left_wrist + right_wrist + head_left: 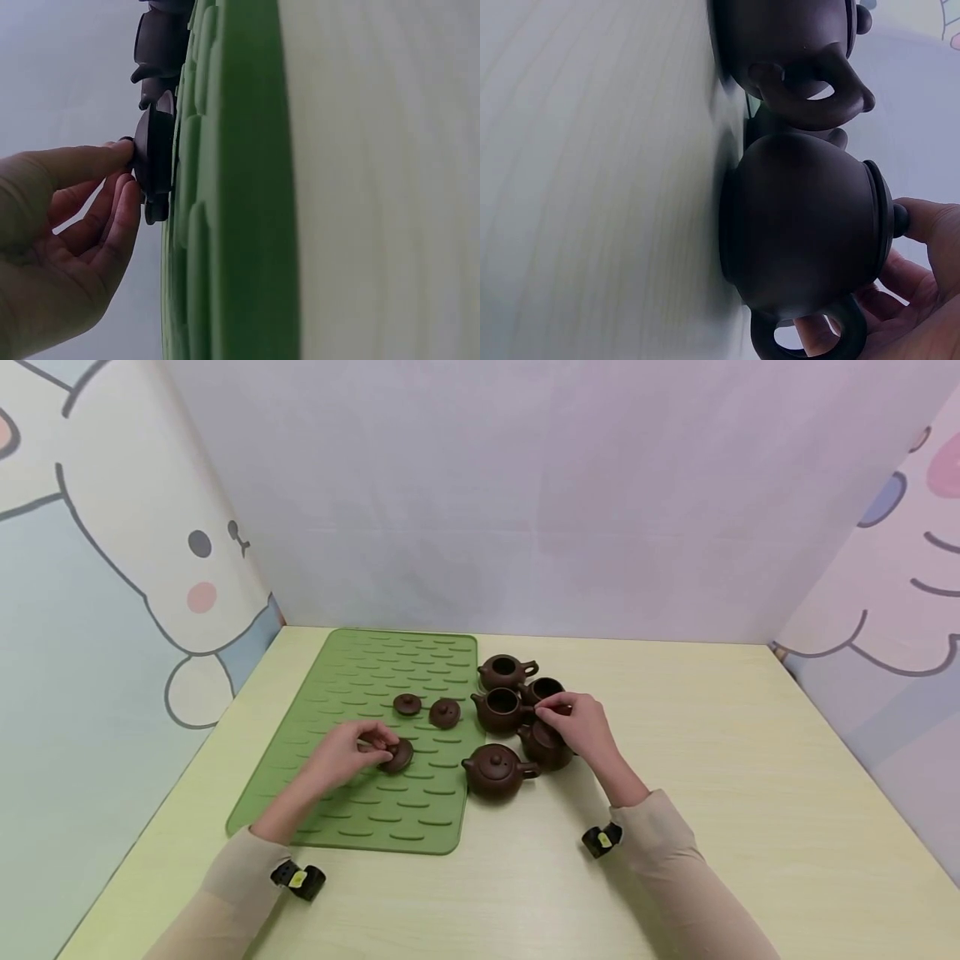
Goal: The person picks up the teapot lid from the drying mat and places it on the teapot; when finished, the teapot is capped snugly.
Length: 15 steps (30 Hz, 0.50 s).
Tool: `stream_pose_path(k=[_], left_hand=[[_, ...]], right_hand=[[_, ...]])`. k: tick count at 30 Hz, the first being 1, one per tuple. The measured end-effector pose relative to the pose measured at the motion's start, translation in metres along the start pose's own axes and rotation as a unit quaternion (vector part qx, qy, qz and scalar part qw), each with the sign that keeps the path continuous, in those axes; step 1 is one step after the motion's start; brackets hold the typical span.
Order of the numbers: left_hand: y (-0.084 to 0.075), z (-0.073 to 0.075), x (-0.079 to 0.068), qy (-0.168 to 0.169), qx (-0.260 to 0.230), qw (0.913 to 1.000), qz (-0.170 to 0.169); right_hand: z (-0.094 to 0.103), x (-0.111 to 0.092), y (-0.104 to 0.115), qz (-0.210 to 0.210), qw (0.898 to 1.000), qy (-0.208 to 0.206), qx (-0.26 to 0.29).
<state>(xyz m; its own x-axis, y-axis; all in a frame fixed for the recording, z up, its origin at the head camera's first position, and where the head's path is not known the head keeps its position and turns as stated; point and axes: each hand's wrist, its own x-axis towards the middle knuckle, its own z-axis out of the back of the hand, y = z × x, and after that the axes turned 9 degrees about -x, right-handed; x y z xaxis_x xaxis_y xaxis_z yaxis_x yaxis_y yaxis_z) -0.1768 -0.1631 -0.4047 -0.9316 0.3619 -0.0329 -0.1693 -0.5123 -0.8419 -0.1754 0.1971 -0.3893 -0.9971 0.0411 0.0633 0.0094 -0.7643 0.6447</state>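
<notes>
Now the left hand pinches a lid toward the right edge of the green mat. Past that edge, the right hand pinches the knob on a teapot.

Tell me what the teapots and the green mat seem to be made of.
Teapots: probably unglazed clay, judging by the even, dark brown surface with only a dull sheen.
Green mat: perhaps silicone or rubber, matte, with moulded raised ridges; the look leaves which open.

A round, dark-brown clay lid, knob up, is at nine o'clock from an upright, lidded, round-bellied, dark-brown clay teapot.
</notes>
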Motion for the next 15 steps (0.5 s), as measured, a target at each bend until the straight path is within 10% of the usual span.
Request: stream_pose_path(k=[15], left_hand=[[-0.017, -0.003, 0.011, 0.002, 0.004, 0.9995, -0.031]], right_hand=[[-0.002, 0.002, 0.006, -0.016, 1.000, 0.004, -0.003]])
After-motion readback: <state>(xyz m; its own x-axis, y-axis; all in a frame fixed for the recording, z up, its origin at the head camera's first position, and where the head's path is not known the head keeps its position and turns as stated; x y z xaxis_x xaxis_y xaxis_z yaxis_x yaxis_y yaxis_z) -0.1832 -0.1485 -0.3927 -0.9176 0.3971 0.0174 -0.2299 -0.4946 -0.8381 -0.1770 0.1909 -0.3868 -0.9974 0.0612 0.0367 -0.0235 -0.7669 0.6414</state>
